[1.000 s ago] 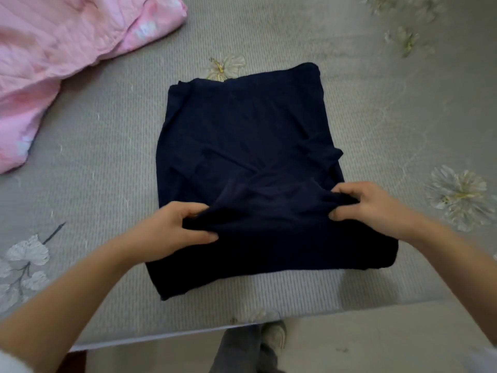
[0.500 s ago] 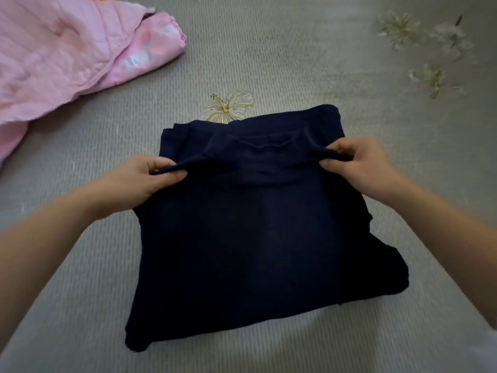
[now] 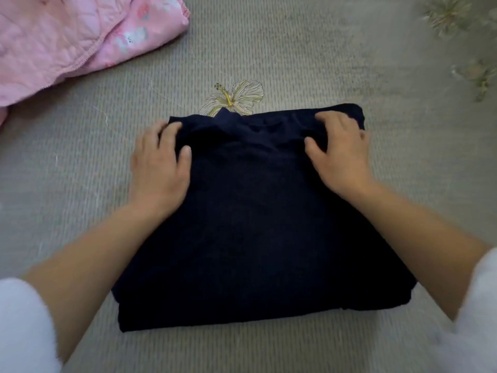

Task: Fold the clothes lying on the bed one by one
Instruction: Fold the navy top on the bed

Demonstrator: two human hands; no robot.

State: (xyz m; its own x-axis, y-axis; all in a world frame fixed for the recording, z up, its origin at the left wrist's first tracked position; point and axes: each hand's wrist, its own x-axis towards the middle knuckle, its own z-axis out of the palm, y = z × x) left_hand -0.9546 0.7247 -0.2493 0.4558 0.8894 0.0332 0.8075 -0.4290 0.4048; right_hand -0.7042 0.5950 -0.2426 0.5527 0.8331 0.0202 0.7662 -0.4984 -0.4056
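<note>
A bed (image 3: 295, 49) with a grey, finely ribbed cover fills the view, printed here and there with pale flowers. Nearest the camera, a white sleeve (image 3: 24, 327) shows at the near left and another white sleeve (image 3: 481, 305) at the near right, both blurred, with bare forearms reaching forward from them over the cover. Between the forearms lies the dark navy garment (image 3: 255, 224), folded into a thick, roughly square stack in the middle of the visible bed; its near edge is a rounded fold and its layers show at the near left corner. The left hand (image 3: 158, 162) sits at the garment's far left corner, fingers curled over the edge of the top layer and thumb pressed on the cloth, gripping a bunched fold between them. The right hand (image 3: 341, 152) sits at the far right corner, knuckles raised, fingers bent down onto the fabric and thumb set apart toward the middle, holding the top layer there. The cloth between the two hands is slightly rumpled along the far edge. Just beyond that edge, a yellow-and-white hibiscus print (image 3: 236, 99) on the cover is partly hidden by the garment. Farther off, toward the bed's far left, lies a crumpled pink quilt (image 3: 67, 36) with small pale figures on it, well apart from the garment. Toward the far right, blurred greenish flower prints (image 3: 446, 14) mark the cover
</note>
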